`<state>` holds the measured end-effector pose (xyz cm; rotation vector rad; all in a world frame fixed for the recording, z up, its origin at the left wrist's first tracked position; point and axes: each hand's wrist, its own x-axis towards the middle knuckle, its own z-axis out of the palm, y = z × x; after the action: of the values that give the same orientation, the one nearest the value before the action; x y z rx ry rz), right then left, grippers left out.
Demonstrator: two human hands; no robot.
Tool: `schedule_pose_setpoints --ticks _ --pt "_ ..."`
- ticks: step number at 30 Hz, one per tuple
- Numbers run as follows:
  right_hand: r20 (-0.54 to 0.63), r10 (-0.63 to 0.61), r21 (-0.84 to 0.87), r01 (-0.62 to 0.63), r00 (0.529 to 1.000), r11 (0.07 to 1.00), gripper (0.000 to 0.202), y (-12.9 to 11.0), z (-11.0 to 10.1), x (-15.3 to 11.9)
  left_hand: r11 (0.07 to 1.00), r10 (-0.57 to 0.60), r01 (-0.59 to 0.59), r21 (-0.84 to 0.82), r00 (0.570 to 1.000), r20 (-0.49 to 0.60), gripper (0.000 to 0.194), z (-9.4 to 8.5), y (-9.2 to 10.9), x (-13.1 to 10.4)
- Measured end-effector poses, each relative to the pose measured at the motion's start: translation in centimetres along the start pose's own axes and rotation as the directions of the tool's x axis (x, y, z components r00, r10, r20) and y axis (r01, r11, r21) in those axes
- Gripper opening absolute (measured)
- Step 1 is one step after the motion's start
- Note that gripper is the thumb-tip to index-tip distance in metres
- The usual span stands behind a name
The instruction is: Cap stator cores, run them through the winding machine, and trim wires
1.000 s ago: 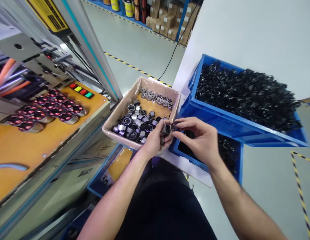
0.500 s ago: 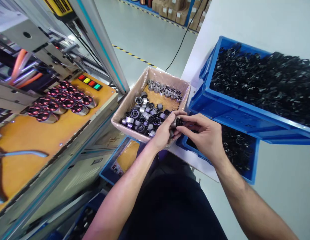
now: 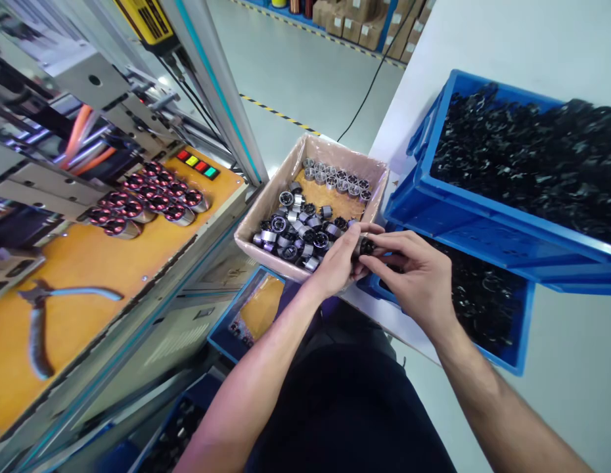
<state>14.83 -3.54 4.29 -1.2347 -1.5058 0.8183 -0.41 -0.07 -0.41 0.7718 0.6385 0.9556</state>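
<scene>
A small metal ring part with a black insert (image 3: 365,246) is between my two hands, over the near right corner of a lined box (image 3: 246,244). My left hand (image 3: 338,261) wraps round its metal side. With thumb and fingertips, my right hand (image 3: 412,268) pinches at its black face. Loose metal and black cylinders (image 3: 292,226) are heaped in the near part of the box, and similar ones (image 3: 338,179) stand in rows at its far side. My fingers hide part of the held piece.
Blue crates of black parts (image 3: 483,203) (image 3: 520,335) sit at right. At left, copper-wound parts (image 3: 148,197) and pliers (image 3: 39,295) lie on the orange machine table (image 3: 89,263). A metal post (image 3: 226,85) rises beside the box. Below is another blue bin (image 3: 221,338).
The view has shifted, so the scene appears farther right and more of the pliers shows. Both hands keep their grip on the ring part, with small finger movements.
</scene>
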Motion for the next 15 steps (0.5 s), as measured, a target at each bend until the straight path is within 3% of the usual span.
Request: schedule_pose_setpoints --ticks 5,11,13,15 --pt "-0.008 0.039 0.009 -0.039 0.999 0.999 0.030 0.3 0.0 -0.6 0.997 0.031 -0.032 0.072 0.999 0.018 0.058 -0.3 0.4 -0.6" --pt "0.025 -0.053 0.030 0.052 0.998 0.998 0.025 0.2 0.5 -1.1 0.980 0.114 -0.111 0.168 0.993 -0.009 0.049 0.0 1.0 -1.5" --pt "0.093 -0.078 -0.002 0.079 0.993 0.997 0.024 -0.1 0.1 -0.6 0.938 0.173 -0.162 0.307 0.985 -0.007 0.046 -0.3 1.9 -2.1" --pt "0.177 -0.085 -0.095 0.103 0.981 0.990 0.027 -0.2 -1.7 0.1 0.817 0.231 -0.185 0.547 0.973 -0.017 0.039 -1.1 3.6 -2.9"
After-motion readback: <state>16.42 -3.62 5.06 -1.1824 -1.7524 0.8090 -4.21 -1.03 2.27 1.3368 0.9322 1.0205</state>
